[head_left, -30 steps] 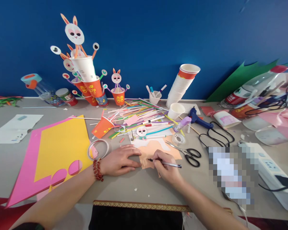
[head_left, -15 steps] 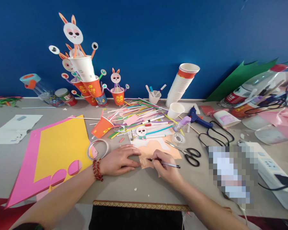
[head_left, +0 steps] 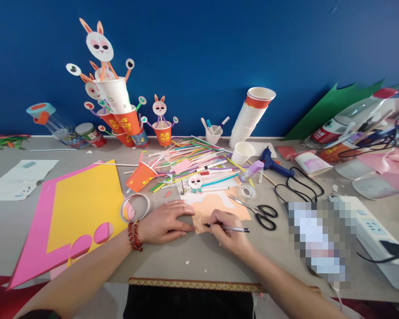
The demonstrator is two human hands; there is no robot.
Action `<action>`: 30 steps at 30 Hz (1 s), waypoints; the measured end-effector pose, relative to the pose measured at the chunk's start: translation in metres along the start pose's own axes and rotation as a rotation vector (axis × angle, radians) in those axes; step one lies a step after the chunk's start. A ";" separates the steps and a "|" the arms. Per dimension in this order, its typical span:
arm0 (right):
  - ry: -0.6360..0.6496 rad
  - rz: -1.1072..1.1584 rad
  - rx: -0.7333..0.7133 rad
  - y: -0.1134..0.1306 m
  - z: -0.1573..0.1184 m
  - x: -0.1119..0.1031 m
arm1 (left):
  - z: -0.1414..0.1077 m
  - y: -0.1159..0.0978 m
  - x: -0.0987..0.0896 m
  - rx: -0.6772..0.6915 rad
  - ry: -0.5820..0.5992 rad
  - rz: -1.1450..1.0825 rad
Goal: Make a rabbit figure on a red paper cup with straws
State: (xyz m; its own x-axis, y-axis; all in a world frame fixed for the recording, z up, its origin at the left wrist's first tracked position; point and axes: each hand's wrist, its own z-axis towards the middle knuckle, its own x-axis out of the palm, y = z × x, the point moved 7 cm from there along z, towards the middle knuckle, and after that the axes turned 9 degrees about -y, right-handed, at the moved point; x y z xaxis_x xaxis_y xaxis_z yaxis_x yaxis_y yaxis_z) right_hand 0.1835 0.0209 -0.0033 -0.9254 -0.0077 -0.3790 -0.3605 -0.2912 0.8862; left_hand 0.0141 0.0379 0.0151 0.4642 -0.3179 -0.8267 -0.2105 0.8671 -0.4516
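My right hand point(head_left: 228, 230) is closed around a pen point(head_left: 236, 229), its tip at the surface of a piece of orange paper point(head_left: 237, 212). A small oval outline is drawn on the paper, just left of the tip. My left hand point(head_left: 168, 221) lies flat with fingers stretched out, its fingertips at the paper's left edge. Scissors point(head_left: 262, 213) with black handles lie to the right of the paper, their blades over its edge. Behind it sit a small roll of clear tape point(head_left: 247, 191) and a round rabbit face point(head_left: 195, 181).
Pink and yellow sheets point(head_left: 86, 199) and a tape roll point(head_left: 149, 208) lie left. Behind are a pile of coloured sticks point(head_left: 186, 161), rabbit cups point(head_left: 162, 133) and stacked paper cups point(head_left: 249, 119). A glue gun point(head_left: 275, 165) with its cord and a power strip point(head_left: 375, 239) lie right.
The pen tip has shifted very slightly on the orange paper, with my right hand. My left hand stays in place. The whole view has moved a little.
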 end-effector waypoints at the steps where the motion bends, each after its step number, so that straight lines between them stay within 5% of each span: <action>1: 0.003 0.006 0.003 0.000 0.000 0.000 | 0.000 0.000 0.000 -0.001 0.002 -0.001; 30: 0.017 0.047 0.030 -0.004 -0.002 -0.002 | 0.001 -0.001 -0.001 0.002 0.002 0.007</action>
State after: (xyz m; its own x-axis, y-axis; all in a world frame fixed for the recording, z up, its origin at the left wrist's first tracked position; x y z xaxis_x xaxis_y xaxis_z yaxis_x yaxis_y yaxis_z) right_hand 0.1865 0.0204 -0.0062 -0.9392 -0.0365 -0.3413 -0.3207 -0.2613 0.9104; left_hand 0.0143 0.0379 0.0166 0.4610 -0.3130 -0.8304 -0.2120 0.8698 -0.4455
